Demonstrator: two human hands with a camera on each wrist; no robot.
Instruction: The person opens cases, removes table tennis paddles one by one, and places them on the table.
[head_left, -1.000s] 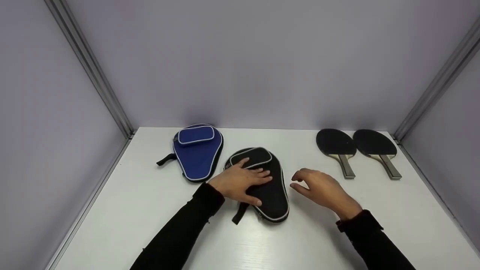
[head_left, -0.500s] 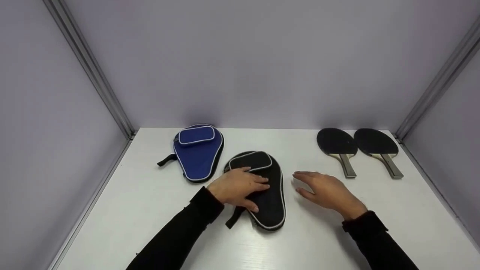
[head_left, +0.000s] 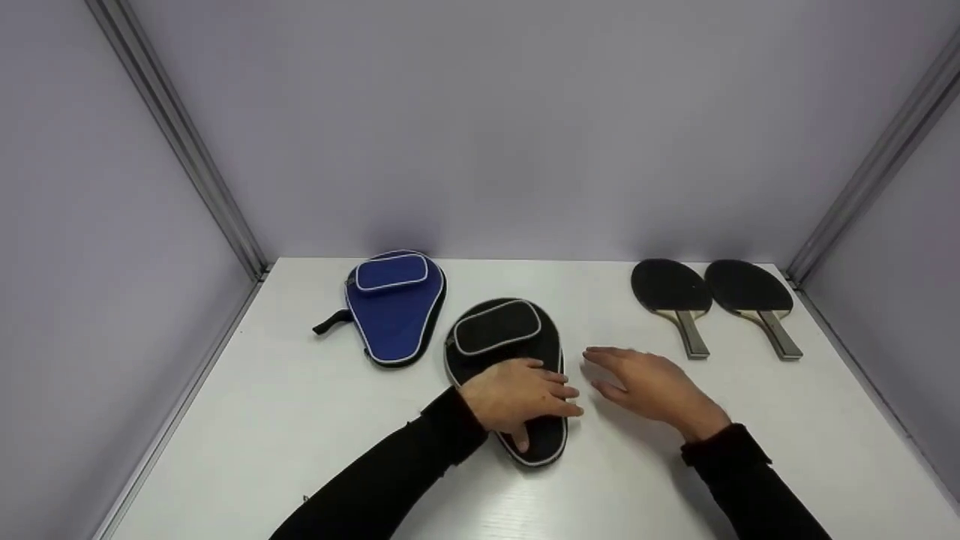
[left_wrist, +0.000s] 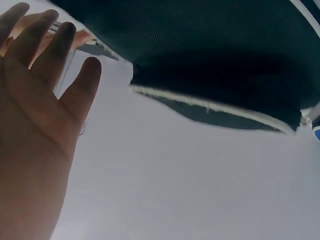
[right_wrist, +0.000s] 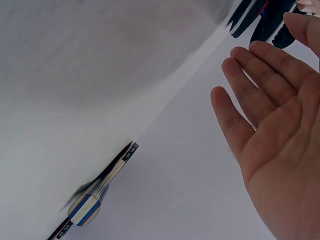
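A black table tennis paddle case (head_left: 497, 328) with white piping and a small outer pocket lies on the white table in the head view, its narrow end toward the person. Across its lower half is my left hand (head_left: 517, 397), fingers spread and reaching to the right edge. In the left wrist view the case (left_wrist: 200, 40) fills the top, beside the straight fingers of the left hand (left_wrist: 40, 110). My right hand (head_left: 652, 390) hovers just right of the case, holding nothing. The right wrist view shows the right hand (right_wrist: 280, 110) with its fingers extended.
A blue paddle case (head_left: 394, 315) with a black strap lies behind and left of the black one. Two black paddles (head_left: 671, 286) (head_left: 748, 286) lie side by side at the back right, handles toward the person. Grey panels (head_left: 480, 135) enclose the table.
The black case has shifted slightly toward the person and straightened. My left hand has slid down it, from near the pocket to the narrow half. The right hand's fingers have straightened.
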